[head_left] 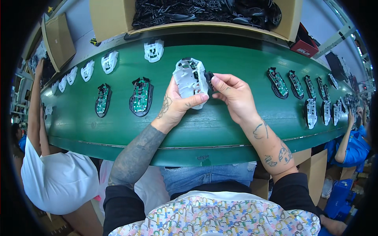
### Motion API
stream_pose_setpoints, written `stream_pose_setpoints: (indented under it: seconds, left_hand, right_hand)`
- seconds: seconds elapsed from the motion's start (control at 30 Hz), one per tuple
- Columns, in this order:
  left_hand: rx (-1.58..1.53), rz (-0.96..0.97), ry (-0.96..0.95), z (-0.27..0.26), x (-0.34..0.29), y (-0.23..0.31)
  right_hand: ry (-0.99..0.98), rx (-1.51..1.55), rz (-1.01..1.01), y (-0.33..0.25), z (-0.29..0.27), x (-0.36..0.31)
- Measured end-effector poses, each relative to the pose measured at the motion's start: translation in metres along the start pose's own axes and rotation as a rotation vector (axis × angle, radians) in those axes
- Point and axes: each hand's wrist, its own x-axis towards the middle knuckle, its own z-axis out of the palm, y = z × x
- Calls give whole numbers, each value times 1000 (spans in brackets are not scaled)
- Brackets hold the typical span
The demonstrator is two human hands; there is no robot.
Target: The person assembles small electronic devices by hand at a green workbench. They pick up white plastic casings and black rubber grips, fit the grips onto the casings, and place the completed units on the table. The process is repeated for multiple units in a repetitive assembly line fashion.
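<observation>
My left hand (176, 103) grips a white plastic mouse shell (189, 78), held upright over the green conveyor belt (232, 67) with its ribbed inner side facing me. My right hand (233, 93) pinches a small black part (209, 78) against the shell's right edge. Both hands hover above the middle of the belt. My fingers hide the shell's lower end.
Black mouse bases with green circuit boards (141, 96) lie on the belt left and right (278, 82). White shells (153, 50) line the far left. A cardboard box of black parts (204, 13) stands behind the belt. One person in white (59, 177) works at left, another in blue (352, 147) at right.
</observation>
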Motion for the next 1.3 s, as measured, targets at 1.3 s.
stream_pose_setpoints:
  seconds: [1.3]
  left_hand:
    - [-336,-116,-52,-16,3,17]
  right_hand:
    - [391,-1621,-880,-120,-69,155]
